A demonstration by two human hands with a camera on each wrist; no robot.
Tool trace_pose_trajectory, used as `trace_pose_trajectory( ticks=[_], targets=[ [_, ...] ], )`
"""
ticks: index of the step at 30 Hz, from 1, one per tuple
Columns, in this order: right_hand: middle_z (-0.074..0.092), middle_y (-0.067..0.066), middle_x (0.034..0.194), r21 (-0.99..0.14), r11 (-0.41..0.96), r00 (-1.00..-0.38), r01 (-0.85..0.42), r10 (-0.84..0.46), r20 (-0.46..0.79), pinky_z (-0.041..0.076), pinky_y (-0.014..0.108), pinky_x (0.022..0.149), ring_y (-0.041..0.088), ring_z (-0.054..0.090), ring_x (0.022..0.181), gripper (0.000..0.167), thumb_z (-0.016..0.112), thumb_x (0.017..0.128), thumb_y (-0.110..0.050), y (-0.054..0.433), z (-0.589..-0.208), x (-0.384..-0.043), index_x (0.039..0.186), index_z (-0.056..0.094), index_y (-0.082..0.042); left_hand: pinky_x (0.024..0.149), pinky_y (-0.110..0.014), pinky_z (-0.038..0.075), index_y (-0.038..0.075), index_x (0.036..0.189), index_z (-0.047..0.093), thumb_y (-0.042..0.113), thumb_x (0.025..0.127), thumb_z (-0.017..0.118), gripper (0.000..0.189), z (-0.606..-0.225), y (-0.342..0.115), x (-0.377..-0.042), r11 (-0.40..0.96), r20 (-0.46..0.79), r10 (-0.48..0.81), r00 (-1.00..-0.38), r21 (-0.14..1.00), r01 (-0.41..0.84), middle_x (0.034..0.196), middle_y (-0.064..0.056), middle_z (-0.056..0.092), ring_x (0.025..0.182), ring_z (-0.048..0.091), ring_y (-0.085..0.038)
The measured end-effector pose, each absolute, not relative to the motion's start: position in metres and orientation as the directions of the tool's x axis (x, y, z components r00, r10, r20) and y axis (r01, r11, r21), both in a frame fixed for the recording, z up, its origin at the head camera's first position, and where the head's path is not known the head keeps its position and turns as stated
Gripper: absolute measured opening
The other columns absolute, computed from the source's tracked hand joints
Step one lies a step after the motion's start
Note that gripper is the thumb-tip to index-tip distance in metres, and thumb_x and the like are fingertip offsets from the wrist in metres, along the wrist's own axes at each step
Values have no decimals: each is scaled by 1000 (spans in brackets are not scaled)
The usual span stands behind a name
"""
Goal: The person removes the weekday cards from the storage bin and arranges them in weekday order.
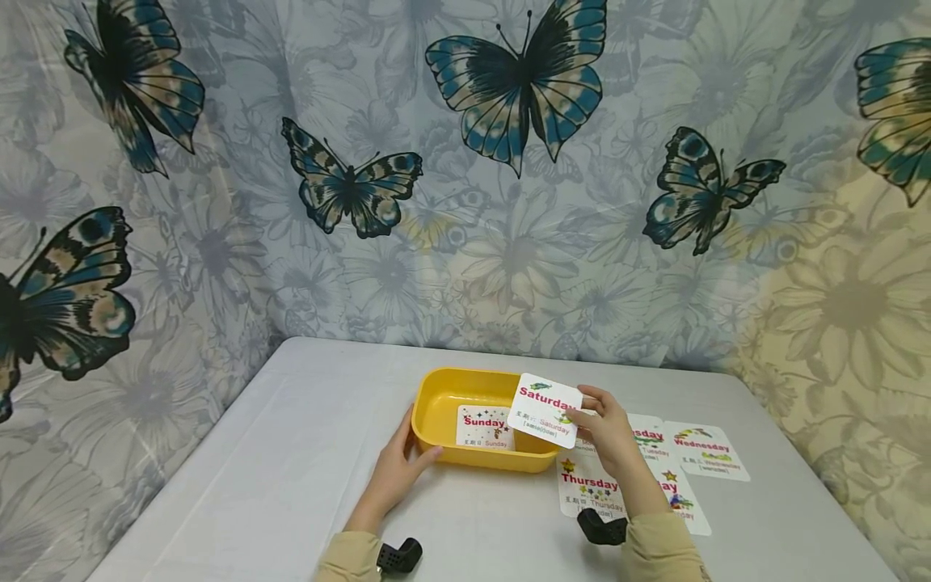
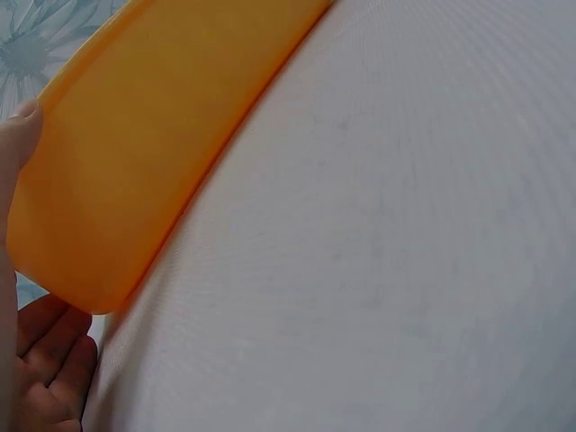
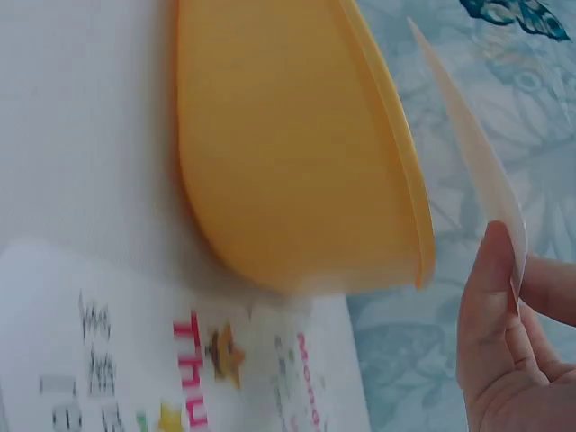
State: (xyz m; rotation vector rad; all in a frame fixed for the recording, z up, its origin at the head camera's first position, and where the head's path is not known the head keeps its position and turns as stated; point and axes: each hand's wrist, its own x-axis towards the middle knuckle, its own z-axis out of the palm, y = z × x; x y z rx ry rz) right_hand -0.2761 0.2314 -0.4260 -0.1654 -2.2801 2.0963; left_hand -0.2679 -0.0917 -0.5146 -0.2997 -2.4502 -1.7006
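A yellow plastic basin (image 1: pixel 483 458) stands on the table with a white "Sunday" card (image 1: pixel 476 432) lying inside it. My left hand (image 1: pixel 400 465) holds the basin's left end; in the left wrist view its thumb (image 2: pixel 22 130) lies at the rim and the fingers (image 2: pixel 58 355) are round the corner below. Between thumb and fingers, my right hand (image 1: pixel 607 428) pinches a white "Saturday" card (image 1: pixel 541 412). That card is held tilted above the basin's right end, overlapping it in the head view. The right wrist view shows the card (image 3: pixel 481 153) edge-on, beyond the basin's rim.
Right of the basin, several more day cards lie in rows, among them "Thursday" (image 1: pixel 582 489) and "Wednesday" (image 1: pixel 709 449), partly covered by my right arm. White cloth covers the table (image 1: pixel 291 469). A butterfly-printed curtain (image 1: pixel 509 267) hangs behind. Each wrist wears a black device (image 1: pixel 398 556).
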Motion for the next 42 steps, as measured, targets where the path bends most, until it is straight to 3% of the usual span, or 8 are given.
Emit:
trace_pose_trajectory(
  ticks=[10, 22, 27, 35, 42],
  targets=[
    [42, 13, 112, -996, 87, -993, 24, 117, -14, 53, 25, 71, 9, 58, 82, 67, 61, 90, -8, 275, -426, -251, 143, 21, 2, 106, -29, 28, 19, 150, 18, 50, 77, 70, 95, -513, -94, -269, 342, 212, 70, -975, 913, 223, 150, 2, 22, 133, 27, -16],
    [42, 5, 104, -995, 94, -986, 27, 166, -12, 53, 23, 65, 7, 57, 78, 64, 65, 88, -14, 328, -443, -222, 140, 29, -4, 106, -30, 29, 17, 150, 18, 51, 76, 70, 96, -512, -94, -269, 336, 209, 66, -976, 916, 219, 150, 1, 22, 133, 28, -17],
    [51, -5, 100, -996, 84, -984, 41, 177, -26, 54, 23, 66, 6, 59, 79, 50, 66, 87, -15, 349, -449, -211, 131, 41, -18, 106, -31, 29, 16, 150, 18, 51, 76, 70, 96, -512, -94, -270, 342, 226, 69, -972, 910, 236, 150, 0, 23, 133, 28, -19],
    [55, -20, 87, -986, 30, -955, 164, 256, -151, 52, 20, 64, 1, 57, 75, 43, 68, 86, -16, 380, -455, -195, 118, 43, -31, 105, -31, 29, 15, 150, 18, 52, 76, 70, 97, -513, -94, -271, 346, 220, 73, -973, 909, 232, 150, 0, 23, 133, 28, -18],
    [55, -17, 86, -982, -99, -950, 160, 255, -181, 52, 21, 64, 2, 57, 76, 35, 66, 87, -13, 410, -464, -182, 106, 51, -37, 106, -31, 29, 15, 150, 18, 52, 76, 69, 97, -513, -93, -271, 351, 224, 71, -972, 906, 235, 150, 0, 22, 133, 28, -18]
  ],
)
